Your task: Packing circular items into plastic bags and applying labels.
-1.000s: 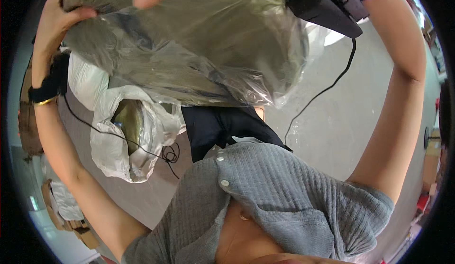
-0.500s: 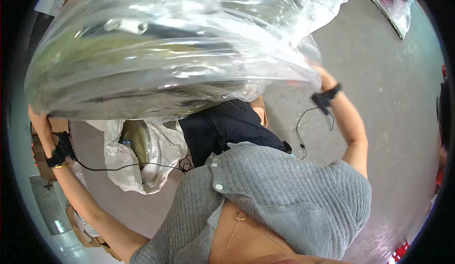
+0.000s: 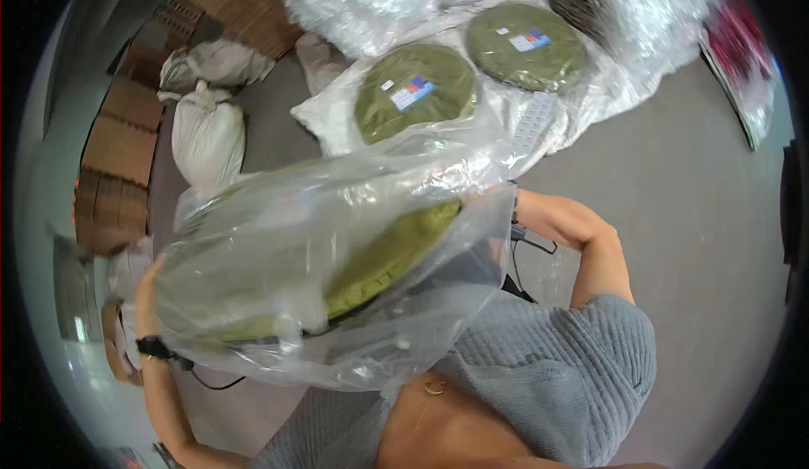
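A large clear plastic bag is stretched between my hands in front of my chest. Inside it lies a round, flat olive-green fabric pack with a dark edge, tilted. My left hand grips the bag's left side, its fingertips partly hidden behind the film. At the opposite end, my right hand is bent inward on the bag, seen partly through the plastic. Both wrists wear black straps with cables. Beyond the bag, two similar olive discs with labels lie on a white sheet.
At the left are stacked flat cardboard and a tied white sack. Heaps of clear plastic bags sit at the far side. A bagged pink item rests on the grey floor at the far right.
The bagged pack came down and nearer my body, uncovering the discs and sheet beyond. My left hand moved right and down; my right hand moved inward and down.
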`<control>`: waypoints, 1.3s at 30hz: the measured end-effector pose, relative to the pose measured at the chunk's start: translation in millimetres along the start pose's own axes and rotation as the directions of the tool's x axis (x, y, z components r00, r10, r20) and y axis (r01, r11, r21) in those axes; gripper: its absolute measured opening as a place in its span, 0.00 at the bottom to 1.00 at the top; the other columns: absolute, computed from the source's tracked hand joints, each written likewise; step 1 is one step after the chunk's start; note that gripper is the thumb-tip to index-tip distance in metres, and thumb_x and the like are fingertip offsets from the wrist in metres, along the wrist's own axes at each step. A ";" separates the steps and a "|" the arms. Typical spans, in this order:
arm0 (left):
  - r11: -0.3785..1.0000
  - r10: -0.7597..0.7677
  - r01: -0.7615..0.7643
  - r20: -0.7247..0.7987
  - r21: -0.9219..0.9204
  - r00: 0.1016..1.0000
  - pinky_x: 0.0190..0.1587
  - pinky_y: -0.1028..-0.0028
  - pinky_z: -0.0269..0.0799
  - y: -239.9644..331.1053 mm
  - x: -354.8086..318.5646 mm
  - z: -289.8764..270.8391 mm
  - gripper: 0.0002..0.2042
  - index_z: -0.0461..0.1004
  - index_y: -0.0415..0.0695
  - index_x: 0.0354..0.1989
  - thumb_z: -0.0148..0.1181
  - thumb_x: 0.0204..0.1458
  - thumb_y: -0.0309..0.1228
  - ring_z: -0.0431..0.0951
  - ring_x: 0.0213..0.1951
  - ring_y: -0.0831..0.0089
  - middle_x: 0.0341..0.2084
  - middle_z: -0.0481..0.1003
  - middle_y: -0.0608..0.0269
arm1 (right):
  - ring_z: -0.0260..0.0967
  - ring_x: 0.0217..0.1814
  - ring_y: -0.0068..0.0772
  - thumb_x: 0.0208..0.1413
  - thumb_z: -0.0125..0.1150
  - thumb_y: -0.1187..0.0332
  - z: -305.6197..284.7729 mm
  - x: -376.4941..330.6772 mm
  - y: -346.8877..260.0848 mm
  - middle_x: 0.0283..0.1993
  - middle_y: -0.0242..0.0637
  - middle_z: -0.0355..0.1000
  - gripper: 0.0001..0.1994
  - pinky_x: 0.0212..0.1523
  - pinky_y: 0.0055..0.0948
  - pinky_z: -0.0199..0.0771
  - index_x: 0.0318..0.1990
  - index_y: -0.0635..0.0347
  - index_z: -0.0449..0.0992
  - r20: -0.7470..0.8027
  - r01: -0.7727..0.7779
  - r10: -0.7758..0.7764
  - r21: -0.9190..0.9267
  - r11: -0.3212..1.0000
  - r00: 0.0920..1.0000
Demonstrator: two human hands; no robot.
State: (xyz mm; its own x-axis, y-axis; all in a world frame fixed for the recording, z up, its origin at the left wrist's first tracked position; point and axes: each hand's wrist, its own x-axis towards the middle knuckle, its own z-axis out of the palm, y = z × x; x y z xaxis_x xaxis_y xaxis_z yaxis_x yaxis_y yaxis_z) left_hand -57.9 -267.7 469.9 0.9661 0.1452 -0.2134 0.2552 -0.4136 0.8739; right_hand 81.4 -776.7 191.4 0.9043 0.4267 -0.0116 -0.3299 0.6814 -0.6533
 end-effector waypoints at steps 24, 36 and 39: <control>0.466 0.372 -0.524 -0.379 -0.713 0.847 0.51 0.70 0.61 -98.3 178.7 125.8 0.27 0.60 0.39 0.52 0.42 0.53 0.50 0.65 0.49 0.70 0.49 0.65 0.60 | 0.58 0.42 0.21 0.58 0.42 0.54 13.1 -56.6 -71.5 0.42 0.30 0.65 0.22 0.44 0.21 0.57 0.46 0.66 0.67 -0.195 0.351 -0.882 -0.864 0.361 0.429; 0.634 0.584 -0.709 -0.410 -0.309 0.701 0.43 0.78 0.62 -69.0 162.6 113.7 0.18 0.66 0.34 0.44 0.43 0.56 0.39 0.68 0.40 0.78 0.39 0.71 0.63 | 0.44 0.64 0.32 0.54 0.39 0.44 -71.3 -53.5 -16.8 0.62 0.35 0.49 0.34 0.62 0.32 0.43 0.60 0.61 0.49 -0.301 0.487 -0.614 -0.401 0.775 0.729; 0.651 0.618 -0.698 -0.325 -0.299 0.716 0.48 0.76 0.61 -63.2 160.2 106.7 0.23 0.65 0.34 0.47 0.43 0.55 0.44 0.67 0.45 0.74 0.43 0.69 0.59 | 0.50 0.60 0.31 0.55 0.39 0.46 -46.2 -45.5 -38.8 0.59 0.37 0.54 0.32 0.60 0.30 0.47 0.57 0.65 0.53 -0.268 0.604 -0.671 -0.297 0.740 0.691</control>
State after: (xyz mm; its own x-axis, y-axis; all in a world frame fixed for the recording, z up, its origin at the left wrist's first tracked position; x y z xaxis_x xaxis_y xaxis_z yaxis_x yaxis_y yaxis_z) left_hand 84.8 -314.2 334.0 0.8367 0.1407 0.5293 -0.5197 -0.1014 0.8483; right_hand 65.6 -850.0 182.3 0.9190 -0.3221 0.2272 0.3820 0.5855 -0.7150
